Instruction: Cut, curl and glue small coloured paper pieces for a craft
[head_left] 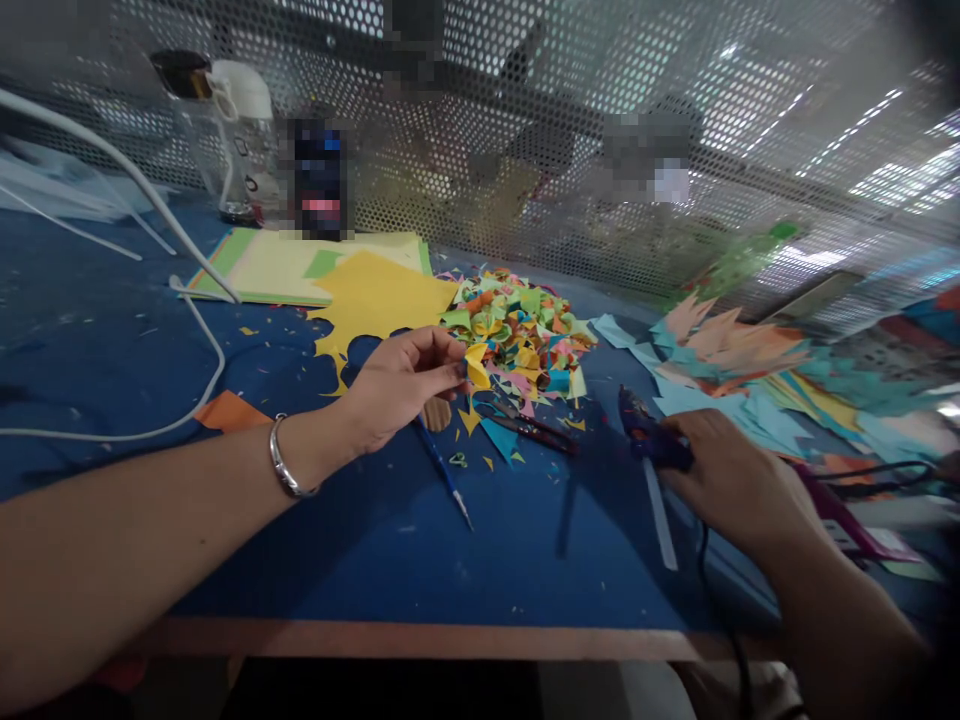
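My left hand [401, 385], with a silver bangle at the wrist, pinches a small folded yellow paper piece [478, 367] between thumb and fingers. On the right, my right hand [720, 470] is wrapped round a dark purple glue gun [651, 438]. A translucent glue stick [660, 520] juts from the gun toward me. Its nozzle points away, apart from the paper. Below the yellow piece lie scissors [536, 428] with dark handles, a blue pen-like tool [448, 475] and scattered paper scraps. A heap of folded colourful paper pieces [517, 320] sits just beyond my left hand.
A cut yellow sheet [382, 295] overlaps a stack of pale paper [277, 255]. Behind stand clear bottles [247, 140] by a perforated metal screen [480, 120]. Cut paper stacks [735, 345] lie at right. A white cable [217, 365] crosses the left; a black cord [705, 570] hangs over the front edge.
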